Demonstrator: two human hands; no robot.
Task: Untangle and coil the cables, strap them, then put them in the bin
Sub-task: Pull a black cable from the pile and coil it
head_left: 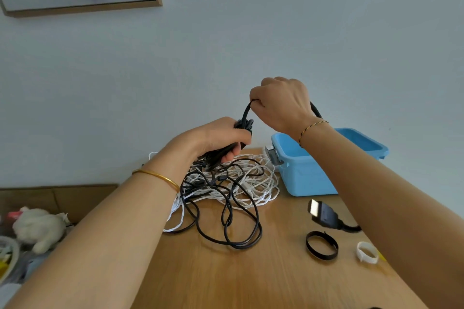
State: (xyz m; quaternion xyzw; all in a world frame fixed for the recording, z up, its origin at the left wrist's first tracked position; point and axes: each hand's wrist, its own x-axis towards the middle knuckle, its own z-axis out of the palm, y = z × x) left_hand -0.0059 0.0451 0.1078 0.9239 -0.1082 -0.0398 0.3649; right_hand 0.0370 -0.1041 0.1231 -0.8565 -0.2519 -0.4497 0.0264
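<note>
Above the far tabletop (263, 281), the left hand (216, 137) curls its fingers round a bunched black cable (244, 124); the right hand (282, 104) pinches one strand. Thin glossy loops trail onto tangled white cable (262, 183), left of the blue bin (308, 178).

Your right hand (281, 105) showed only its back, so the fingertips pinching the black cable (247, 113) were hidden. Past that grip the cable slipped behind your wrist. Your forearm covered its run, so you could not tell whether it joined the plug (324, 213). The same forearm hid part of the bin (301, 178). In your left hand (221, 140), just below the grip, the loops were too bunched to count. Beneath them the white cable (253, 183) lay partly buried. Far left, the clutter (15, 258) was blurred.
</note>
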